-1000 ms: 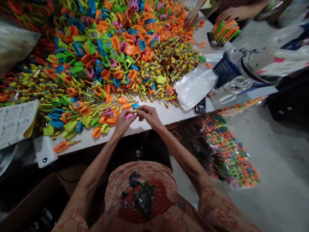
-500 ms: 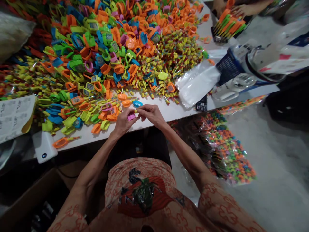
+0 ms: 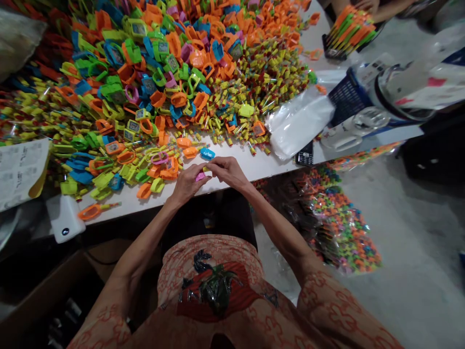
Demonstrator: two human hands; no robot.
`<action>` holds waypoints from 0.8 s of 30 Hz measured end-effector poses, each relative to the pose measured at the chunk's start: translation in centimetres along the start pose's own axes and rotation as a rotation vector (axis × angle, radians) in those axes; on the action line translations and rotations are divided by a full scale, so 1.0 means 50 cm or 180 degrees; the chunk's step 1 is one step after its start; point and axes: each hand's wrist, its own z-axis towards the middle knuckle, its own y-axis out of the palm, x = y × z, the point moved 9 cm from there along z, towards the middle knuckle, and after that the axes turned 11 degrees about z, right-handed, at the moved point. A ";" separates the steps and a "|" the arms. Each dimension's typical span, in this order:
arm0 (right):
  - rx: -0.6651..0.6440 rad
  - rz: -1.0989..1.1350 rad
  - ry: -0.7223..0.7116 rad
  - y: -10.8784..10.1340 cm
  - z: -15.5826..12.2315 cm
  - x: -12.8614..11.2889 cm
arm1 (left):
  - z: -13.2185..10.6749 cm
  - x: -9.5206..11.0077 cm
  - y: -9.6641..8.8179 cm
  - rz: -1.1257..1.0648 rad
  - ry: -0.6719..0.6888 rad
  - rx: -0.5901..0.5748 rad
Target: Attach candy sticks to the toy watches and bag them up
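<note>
My left hand (image 3: pixel 187 185) is closed around a pink toy watch (image 3: pixel 200 176) at the table's front edge. Against it, my right hand (image 3: pixel 229 173) pinches a small yellow-ended tube (image 3: pixel 205 169), mostly hidden by the fingers. Just beyond the hands lie a blue toy watch (image 3: pixel 207 153) and two orange ones, the nearer being an orange toy watch (image 3: pixel 190 153). To the left, a lime toy watch (image 3: pixel 157 185) rests near the edge.
A big heap of coloured toy watches (image 3: pixel 160 48) and small yellow tubes (image 3: pixel 269 72) covers the table. Clear plastic bags (image 3: pixel 300 123), a phone (image 3: pixel 304 154) and a blue basket (image 3: pixel 345 94) are right. Filled bags (image 3: pixel 337 218) lie on the floor. Another person's arm (image 3: pixel 394 9) shows top right.
The yellow-ended tube shows less between my fingers, and the hands sit slightly closer together over the pink toy watch. The view has shifted slightly.
</note>
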 end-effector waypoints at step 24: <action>-0.0668 0.0371 0.0686 0.007 -0.001 0.102 | -0.027 -0.017 -0.005 0.1078 0.0125 -0.0841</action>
